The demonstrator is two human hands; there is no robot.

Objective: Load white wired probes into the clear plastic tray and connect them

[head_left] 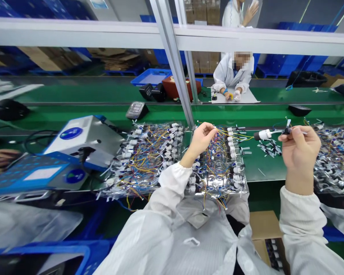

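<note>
My left hand point(200, 140) pinches thin yellow and red wires point(232, 133) between thumb and fingertips, above a heap of wired white-and-black connectors on clear plastic point(220, 172). My right hand point(299, 147) is raised over the green mat, holding a white cylindrical connector point(264, 134) with a small black clip point(286, 131) and thin leads. A second wired heap point(143, 160) lies left of my left hand. A third point(335, 156) lies right of my right hand. Small loose black-and-white pieces point(269, 148) sit below the white connector.
A grey-and-blue bench machine point(83, 139) with a blue panel point(40, 173) stands left, near a co-worker's hand point(2, 162). A metal post point(172, 57) rises before me. Across the partition, a co-worker in white point(233, 74) works at a green bench. A cardboard box point(265, 225) sits below right.
</note>
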